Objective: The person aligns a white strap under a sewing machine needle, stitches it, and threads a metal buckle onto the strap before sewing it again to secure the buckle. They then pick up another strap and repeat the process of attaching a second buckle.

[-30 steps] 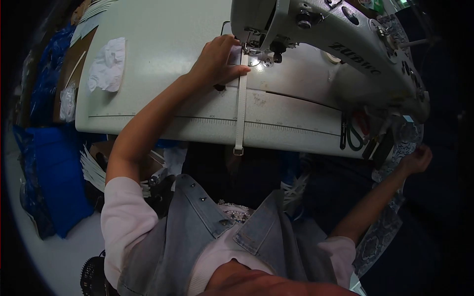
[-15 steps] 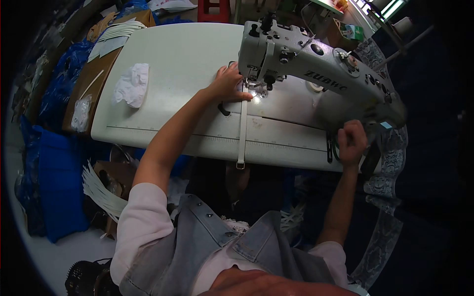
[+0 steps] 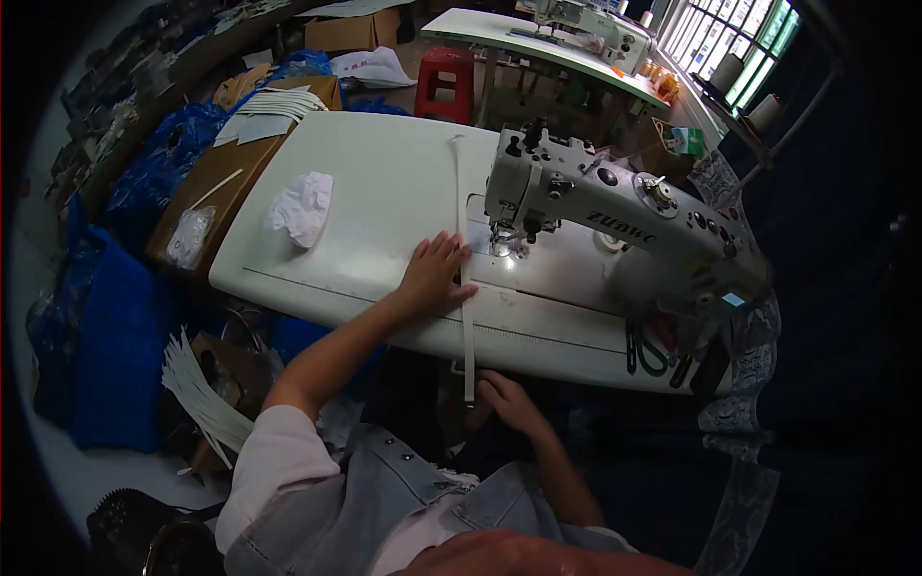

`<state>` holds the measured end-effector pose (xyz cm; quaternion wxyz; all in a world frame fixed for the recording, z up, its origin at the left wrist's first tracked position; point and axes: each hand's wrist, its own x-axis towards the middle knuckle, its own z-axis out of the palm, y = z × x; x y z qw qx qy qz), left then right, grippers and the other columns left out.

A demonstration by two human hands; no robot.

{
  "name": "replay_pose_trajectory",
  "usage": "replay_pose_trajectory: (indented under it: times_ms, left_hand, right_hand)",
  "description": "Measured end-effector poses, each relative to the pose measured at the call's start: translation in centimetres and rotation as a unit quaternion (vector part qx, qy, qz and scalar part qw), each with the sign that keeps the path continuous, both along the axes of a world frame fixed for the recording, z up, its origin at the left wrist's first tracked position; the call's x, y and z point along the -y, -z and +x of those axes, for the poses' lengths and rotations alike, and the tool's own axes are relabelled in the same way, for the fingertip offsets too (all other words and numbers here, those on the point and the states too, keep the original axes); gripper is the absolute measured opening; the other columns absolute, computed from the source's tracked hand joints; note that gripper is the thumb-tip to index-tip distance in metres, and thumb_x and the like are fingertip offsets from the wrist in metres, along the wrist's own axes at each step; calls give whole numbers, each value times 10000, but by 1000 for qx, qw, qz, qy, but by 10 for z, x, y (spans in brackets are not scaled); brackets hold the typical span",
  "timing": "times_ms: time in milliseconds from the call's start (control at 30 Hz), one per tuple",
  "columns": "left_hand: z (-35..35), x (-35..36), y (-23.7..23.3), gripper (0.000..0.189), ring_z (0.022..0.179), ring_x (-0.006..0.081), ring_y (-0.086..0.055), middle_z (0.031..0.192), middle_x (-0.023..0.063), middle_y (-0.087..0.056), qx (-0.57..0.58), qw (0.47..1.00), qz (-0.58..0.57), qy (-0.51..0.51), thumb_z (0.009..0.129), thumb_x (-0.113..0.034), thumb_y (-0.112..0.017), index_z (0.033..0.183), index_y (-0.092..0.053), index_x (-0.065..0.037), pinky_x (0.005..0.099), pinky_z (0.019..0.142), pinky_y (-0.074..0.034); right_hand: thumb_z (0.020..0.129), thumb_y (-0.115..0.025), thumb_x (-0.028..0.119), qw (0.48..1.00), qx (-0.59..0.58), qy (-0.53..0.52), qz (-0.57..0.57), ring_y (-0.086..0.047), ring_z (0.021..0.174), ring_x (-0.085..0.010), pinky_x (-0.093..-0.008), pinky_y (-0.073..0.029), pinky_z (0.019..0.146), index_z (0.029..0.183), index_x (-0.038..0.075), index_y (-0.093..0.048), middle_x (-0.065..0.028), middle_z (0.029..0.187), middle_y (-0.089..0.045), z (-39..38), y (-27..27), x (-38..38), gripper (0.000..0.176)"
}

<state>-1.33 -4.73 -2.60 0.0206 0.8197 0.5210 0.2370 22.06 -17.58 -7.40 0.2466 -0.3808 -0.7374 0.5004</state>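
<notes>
Your left hand (image 3: 437, 274), loosely spread, rests across the pale strap (image 3: 468, 336), left of the sewing machine (image 3: 615, 206); your right hand (image 3: 512, 401) curls beside its near end, grip unclear. It looks light, bendy: pinch both edges.

The strap (image 3: 468, 331) is off-white, the table (image 3: 375, 173) a pale greenish white. Black lettering (image 3: 620, 228) marks the light-grey sewing machine (image 3: 576, 192). The stool (image 3: 445, 82) is red, the large bag (image 3: 120, 355) bright blue, the vest (image 3: 370, 490) faded grey-blue, the sleeve (image 3: 274, 470) pinkish white. Grey-and-white snakeskin-like patterning covers the fabric strip (image 3: 755, 357).
</notes>
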Motion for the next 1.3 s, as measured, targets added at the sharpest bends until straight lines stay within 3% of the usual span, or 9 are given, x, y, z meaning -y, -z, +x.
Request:
replay_pose_trajectory:
  times_ms: [100, 167, 267, 367, 400, 467, 567, 767, 1300]
  left_hand:
    - [7, 54, 9, 706, 1295, 370, -332, 1314, 202, -414, -28, 997, 0, -65, 747, -485, -643, 1250, -469, -21, 487, 1054, -263]
    - [10, 87, 2, 698, 1247, 370, -360, 1270, 229, -425, 46, 996, -1, -77, 728, -394, -694, 1253, -453, -1, 472, 1028, -294]
    - [6, 110, 1, 652, 1115, 322, -485, 1225, 214, -445, 133, 986, 5, -104, 733, -264, -725, 1258, -442, 0, 413, 935, -402]
    - [11, 134, -11, 469, 893, 185, -618, 1120, 114, -546, 512, 826, -213, -106, 880, -120, -595, 1298, -418, -1, 278, 809, -491]
    - [12, 138, -11, 469, 893, 185, -618, 1120, 114, -546, 514, 815, -239, -119, 880, -120, -595, 1298, -418, -1, 278, 809, -491]
    - [10, 132, -19, 452, 904, 203, -620, 1042, 108, -592, 705, 607, -361, -59, 904, -128, -565, 1310, -419, 8, 296, 812, -498]
    - [10, 118, -23, 429, 908, 201, -623, 999, 101, -616, 767, 514, -384, -29, 915, -128, -544, 1305, -435, 15, 302, 817, -507]
    - [11, 106, -48, 399, 893, 192, -642, 996, 96, -625, 729, 596, -336, 24, 908, -132, -562, 1277, -471, -7, 322, 792, -549]
    - [12, 114, -79, 333, 854, 199, -647, 981, 120, -619, 712, 658, -243, 45, 902, -110, -568, 1206, -530, 22, 344, 750, -569]
  right_hand:
    - [962, -459, 239, 951, -179, 53, -246, -559, 674, -150, -292, -451, 608, 1196, 35, -516, -59, 745, -588, -33, 22, 13, 316]
    - [982, -417, 251, 875, -246, 62, -413, -498, 593, -98, -243, -398, 532, 1215, 36, -478, -3, 704, -541, -47, -21, 20, 323]
    - [985, -403, 240, 893, -256, 18, -369, -403, 534, -48, -198, -317, 480, 1162, 32, -503, 37, 650, -454, -46, -11, 32, 291]
    - [983, -400, 235, 945, -189, 16, -265, -341, 513, -34, -191, -284, 466, 1124, 33, -513, 57, 611, -374, -40, -41, 41, 272]
    - [982, -400, 234, 954, -172, 6, -246, -338, 507, -33, -191, -282, 465, 1120, 26, -513, 59, 604, -369, -35, -49, 42, 274]
    - [981, -400, 237, 931, -195, -10, -309, -332, 501, -34, -194, -276, 460, 1107, 15, -510, 60, 600, -365, -27, -56, 44, 279]
    - [978, -399, 242, 888, -239, -30, -393, -318, 489, -37, -200, -262, 451, 1080, -8, -504, 56, 594, -358, -23, -61, 47, 289]
    - [976, -403, 241, 849, -294, -16, -439, -298, 472, -50, -212, -245, 439, 1049, -29, -497, 40, 582, -349, -19, -61, 59, 296]
    - [991, -374, 291, 863, -296, -67, -403, -287, 504, -50, -201, -248, 465, 1042, -45, -524, 43, 606, -350, -15, -70, 58, 372]
